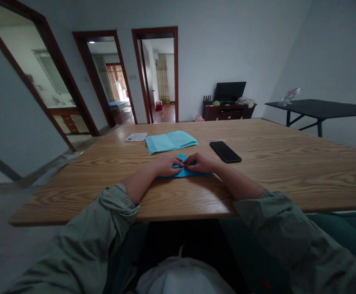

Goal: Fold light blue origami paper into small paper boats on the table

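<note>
A folded piece of bright blue paper [182, 172] lies on the wooden table [272, 171] right in front of me. My left hand [165, 165] and my right hand [200, 162] rest on top of it, fingertips meeting at the middle. Both hands have their fingers curled and pressed down on the paper. Much of the sheet is hidden under the hands. Just beyond it lies a pale blue sheet of paper [170, 141], opened out with a crease down its middle.
A black phone [225, 151] lies flat to the right of the hands. A small white printed slip [136, 136] sits at the far left of the table. Behind stand a dark side table [321, 108], a low cabinet with a screen [229, 107], and open doorways.
</note>
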A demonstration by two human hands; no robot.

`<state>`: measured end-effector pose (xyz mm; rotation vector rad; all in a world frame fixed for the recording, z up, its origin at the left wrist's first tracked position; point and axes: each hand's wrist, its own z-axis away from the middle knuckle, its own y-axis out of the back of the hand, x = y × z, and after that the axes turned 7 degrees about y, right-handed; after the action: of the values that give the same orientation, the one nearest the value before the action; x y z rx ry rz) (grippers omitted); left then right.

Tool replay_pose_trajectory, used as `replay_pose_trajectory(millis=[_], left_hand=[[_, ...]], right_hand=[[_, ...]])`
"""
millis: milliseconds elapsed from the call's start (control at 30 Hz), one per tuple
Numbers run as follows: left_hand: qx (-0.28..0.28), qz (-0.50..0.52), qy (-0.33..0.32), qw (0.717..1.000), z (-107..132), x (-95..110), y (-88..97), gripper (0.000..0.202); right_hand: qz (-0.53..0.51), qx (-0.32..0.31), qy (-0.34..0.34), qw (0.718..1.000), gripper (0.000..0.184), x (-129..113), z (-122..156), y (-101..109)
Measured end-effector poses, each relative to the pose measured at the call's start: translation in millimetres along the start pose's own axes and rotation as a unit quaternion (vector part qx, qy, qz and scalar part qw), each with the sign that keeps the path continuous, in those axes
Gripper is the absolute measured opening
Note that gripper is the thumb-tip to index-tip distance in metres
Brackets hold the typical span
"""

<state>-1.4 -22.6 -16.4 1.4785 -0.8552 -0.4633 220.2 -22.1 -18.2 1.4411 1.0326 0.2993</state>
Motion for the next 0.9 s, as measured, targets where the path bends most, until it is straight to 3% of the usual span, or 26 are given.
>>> replay_pose_trajectory(millis=[200,367,567,900], left_hand=[[-0.003,-0.018,0.011,1.000,-2,2,0.1,0.035],[0.000,-0.016,-0.002,1.000,-3,-3,-3.5,0.035],[-0.013,-0.027,-0.001,1.000,-3,-1,-2.0,0.037],[-0.014,-0.024,0.014,1.000,-3,-2,-2.2,0.037]], right_hand=[[0.061,0.084,-0.049,0.993,0.036,14,-8,-3],[0.155,0.022,0.011,0.988,0.041,22,-24,-9],[0.215,-0.030,-0.034,0.976,0.036,10,-33,-8],[0.274,-0.009,-0.031,0.961,0.039,7,-35,-10]])
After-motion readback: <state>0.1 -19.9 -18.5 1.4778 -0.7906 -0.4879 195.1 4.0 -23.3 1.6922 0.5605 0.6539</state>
